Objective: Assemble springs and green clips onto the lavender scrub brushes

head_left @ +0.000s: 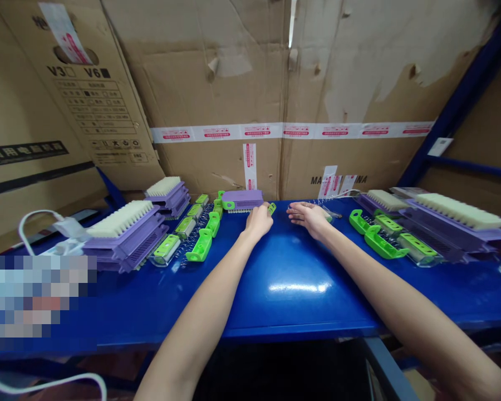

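purple brush block (pixel 242 199) lay bristles down near the far edge of the blue table (pixel 296 306), with a green bracket (pixel 228 205) at its left end. your left hand (pixel 259 221) was at its right end, fingers curled beside a small green piece (pixel 272 208); whether they gripped it could not be told. your right hand (pixel 308 217) was apart from the block, fingers extended toward the left hand, with no object seen in them. to your left stood stacked purple brushes (pixel 125 245), then a row of clear-and-green parts (pixel 166 249) and loose green brackets (pixel 200 248), with springs (pixel 186 242) scattered between. to your right, two green brackets (pixel 382 244) lay beside further purple brushes (pixel 446 234).
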`<state>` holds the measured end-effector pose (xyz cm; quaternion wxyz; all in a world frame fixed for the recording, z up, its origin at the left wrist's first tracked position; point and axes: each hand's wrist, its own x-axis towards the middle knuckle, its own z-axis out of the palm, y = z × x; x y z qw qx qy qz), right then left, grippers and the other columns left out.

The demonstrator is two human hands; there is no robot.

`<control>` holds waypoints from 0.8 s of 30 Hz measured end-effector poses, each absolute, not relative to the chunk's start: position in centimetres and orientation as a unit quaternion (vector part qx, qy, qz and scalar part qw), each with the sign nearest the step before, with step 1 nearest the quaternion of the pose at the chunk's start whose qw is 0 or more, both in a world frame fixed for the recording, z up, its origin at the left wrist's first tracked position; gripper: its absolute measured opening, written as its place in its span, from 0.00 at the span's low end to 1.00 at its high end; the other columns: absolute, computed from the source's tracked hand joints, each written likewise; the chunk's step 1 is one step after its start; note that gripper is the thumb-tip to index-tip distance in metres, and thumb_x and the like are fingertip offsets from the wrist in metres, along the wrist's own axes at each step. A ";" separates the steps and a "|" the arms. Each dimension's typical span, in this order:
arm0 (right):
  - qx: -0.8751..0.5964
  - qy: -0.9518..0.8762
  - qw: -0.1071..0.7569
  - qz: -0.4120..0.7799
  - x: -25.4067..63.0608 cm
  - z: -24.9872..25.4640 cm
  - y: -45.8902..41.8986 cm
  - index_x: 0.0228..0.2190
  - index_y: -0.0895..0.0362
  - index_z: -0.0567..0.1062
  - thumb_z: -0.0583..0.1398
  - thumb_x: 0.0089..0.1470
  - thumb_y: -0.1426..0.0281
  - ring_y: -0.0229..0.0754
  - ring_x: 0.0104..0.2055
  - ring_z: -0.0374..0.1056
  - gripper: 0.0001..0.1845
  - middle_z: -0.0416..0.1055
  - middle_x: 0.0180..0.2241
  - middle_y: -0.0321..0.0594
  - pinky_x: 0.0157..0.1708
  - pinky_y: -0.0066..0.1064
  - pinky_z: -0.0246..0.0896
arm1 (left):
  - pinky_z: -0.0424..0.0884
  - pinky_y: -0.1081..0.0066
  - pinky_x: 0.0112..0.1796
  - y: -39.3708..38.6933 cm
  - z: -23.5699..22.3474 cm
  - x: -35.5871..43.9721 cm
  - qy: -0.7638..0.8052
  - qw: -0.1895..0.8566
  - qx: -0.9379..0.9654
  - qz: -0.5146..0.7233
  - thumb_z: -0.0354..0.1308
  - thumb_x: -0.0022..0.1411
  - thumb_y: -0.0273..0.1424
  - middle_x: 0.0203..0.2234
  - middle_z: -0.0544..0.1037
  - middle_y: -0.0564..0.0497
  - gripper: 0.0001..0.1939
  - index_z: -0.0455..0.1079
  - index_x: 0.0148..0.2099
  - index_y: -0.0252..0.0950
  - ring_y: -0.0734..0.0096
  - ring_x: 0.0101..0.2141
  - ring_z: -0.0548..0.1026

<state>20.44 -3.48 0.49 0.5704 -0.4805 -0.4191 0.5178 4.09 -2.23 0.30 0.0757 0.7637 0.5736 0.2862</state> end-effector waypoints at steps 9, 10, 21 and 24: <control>-0.490 -0.474 0.545 0.488 19.4 0.3 -4.0 0.29 0.59 0.75 0.62 0.49 0.73 0.36 0.24 0.71 0.02 0.77 0.28 0.42 0.24 0.24 0.67 | 0.74 0.74 0.32 -1.5 -0.7 5.3 0.442 0.306 0.754 0.378 0.45 0.59 0.19 0.35 0.77 0.51 0.26 0.57 0.59 0.38 0.77 0.26 0.77; -0.489 -0.478 0.545 0.485 19.4 0.2 -4.0 0.28 0.59 0.75 0.62 0.49 0.73 0.36 0.23 0.71 0.02 0.77 0.28 0.42 0.23 0.24 0.67 | 0.74 0.73 0.33 -1.5 -0.7 5.4 0.439 0.299 0.757 0.381 0.46 0.58 0.19 0.35 0.77 0.50 0.25 0.60 0.58 0.37 0.75 0.28 0.77; -0.496 -0.481 0.540 0.481 19.4 0.3 -3.9 0.28 0.61 0.74 0.61 0.48 0.75 0.34 0.20 0.69 0.02 0.75 0.26 0.40 0.22 0.24 0.68 | 0.69 0.64 0.46 -0.4 -1.3 5.4 0.387 0.338 0.745 0.425 0.59 0.56 0.26 0.39 0.78 0.43 0.24 0.66 0.56 0.30 0.64 0.40 0.76; -0.492 -0.482 0.537 0.487 19.4 0.4 -3.9 0.27 0.61 0.73 0.62 0.48 0.75 0.34 0.20 0.69 0.01 0.74 0.24 0.39 0.23 0.24 0.68 | 0.70 0.65 0.43 -0.7 -1.0 5.4 0.384 0.371 0.737 0.414 0.58 0.57 0.26 0.36 0.78 0.43 0.25 0.64 0.58 0.28 0.65 0.36 0.76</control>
